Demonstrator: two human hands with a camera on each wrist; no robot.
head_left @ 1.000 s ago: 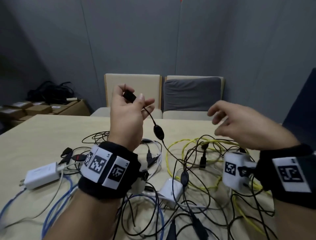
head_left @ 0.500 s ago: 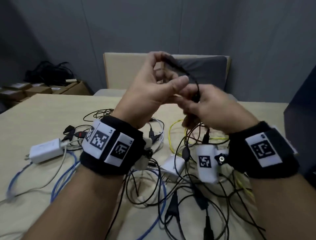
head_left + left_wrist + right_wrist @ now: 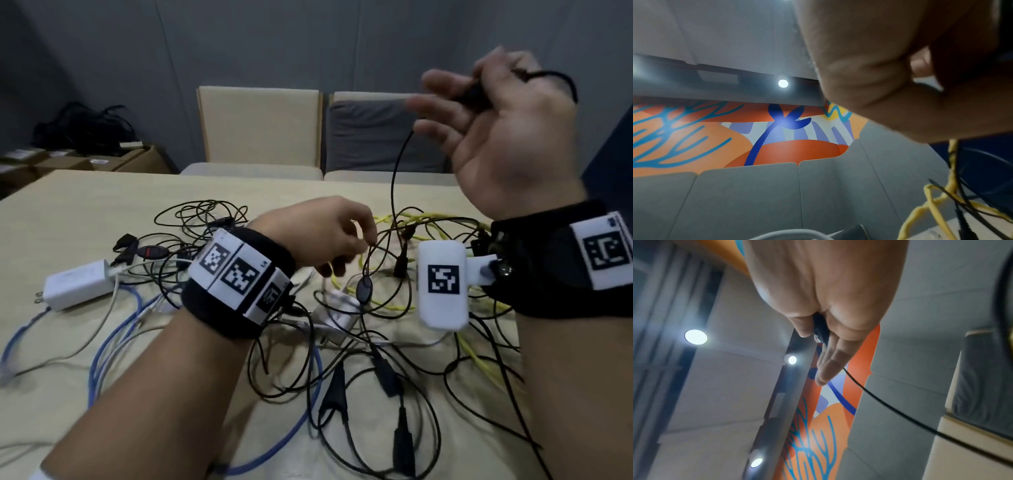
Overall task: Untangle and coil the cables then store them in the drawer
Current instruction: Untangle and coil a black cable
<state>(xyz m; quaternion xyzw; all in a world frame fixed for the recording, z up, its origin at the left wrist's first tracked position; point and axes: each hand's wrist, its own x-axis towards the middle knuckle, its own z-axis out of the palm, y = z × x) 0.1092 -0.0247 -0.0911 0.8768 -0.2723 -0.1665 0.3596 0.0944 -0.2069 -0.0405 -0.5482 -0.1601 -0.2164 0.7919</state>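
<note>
A thin black cable (image 3: 394, 178) rises from the tangle on the table (image 3: 85, 205). My right hand (image 3: 479, 102) is raised at the upper right and pinches the cable's black plug (image 3: 474, 94); a short loop of the cable arcs over the back of the hand. In the right wrist view the thumb and fingers hold the plug (image 3: 820, 327) and the cable (image 3: 900, 412) trails away. My left hand (image 3: 363, 245) hangs low over the tangle and pinches the same black cable just above its oval inline piece (image 3: 363, 289). No drawer is in view.
Black, blue (image 3: 113, 346) and yellow cables (image 3: 438, 217) lie knotted across the table's middle, with a white charger (image 3: 78, 284) at the left and a white adapter (image 3: 337, 317) in the middle. Two chairs (image 3: 260, 126) stand behind the table. Cardboard boxes (image 3: 85, 161) sit at the far left.
The plug passed from my left hand to my right. The right hand rose up and right with it. The left hand dropped to the tangle and pinched the cable lower down.
</note>
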